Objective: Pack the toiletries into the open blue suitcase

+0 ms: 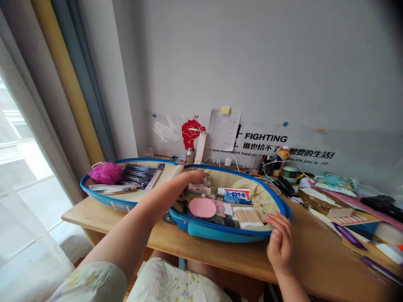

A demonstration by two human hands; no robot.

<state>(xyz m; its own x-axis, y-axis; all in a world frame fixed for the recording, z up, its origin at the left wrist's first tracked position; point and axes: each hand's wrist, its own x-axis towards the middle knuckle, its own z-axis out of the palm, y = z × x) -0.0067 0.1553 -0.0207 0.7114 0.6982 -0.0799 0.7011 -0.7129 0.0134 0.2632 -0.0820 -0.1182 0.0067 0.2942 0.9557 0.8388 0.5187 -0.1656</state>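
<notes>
An open blue suitcase (pixel 210 233) lies on a wooden desk, its two halves side by side. My left hand (pixel 195 177) reaches into the back left of the right half, by some small items; its fingertips are too small to make out. My right hand (pixel 280 239) rests at the right front rim, fingers curled around the edge. In that half lie a pink oval case (pixel 202 208), a toothpaste box (pixel 241 193), a blue tube (pixel 237 200) and a pack of cotton swabs (pixel 247 217). The left half holds a magenta bath puff (pixel 106 172) and a dark packet (pixel 135 175).
The desk (pixel 317 256) extends right, with papers, purple pens and a black object (pixel 382 208) on it. An orange bottle (pixel 281 159), a green jar (pixel 289 173) and a white lamp (pixel 200 147) stand behind the suitcase. Curtains and a window are at the left.
</notes>
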